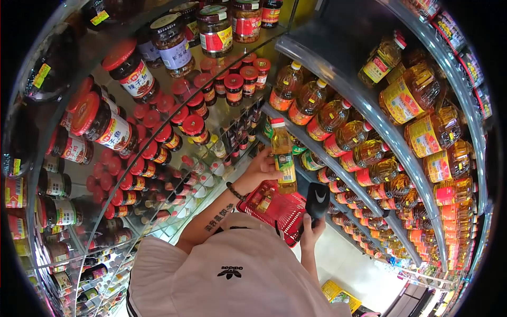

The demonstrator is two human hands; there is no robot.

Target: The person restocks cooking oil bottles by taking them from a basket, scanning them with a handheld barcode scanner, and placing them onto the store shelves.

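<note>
My left hand (263,170) is closed around a bottle of cooking oil (285,153) with a red cap and a green-and-yellow label. The bottle is nearly upright in view. In my right hand (311,233) is a black handheld barcode scanner (318,201), gripped by its handle, its head level with the lower part of the bottle and to the right of it. Below both hands is a red plastic shopping basket (288,226), partly hidden by my shirt. A small bottle with a red-and-yellow label (263,203) lies inside it.
Shelves of large oil bottles (413,95) curve along the right, edged by grey shelf rails (364,108). Glass shelves on the left carry red-lidded sauce jars (138,76). Pale floor (346,253) shows at lower right, near a yellow box (339,296).
</note>
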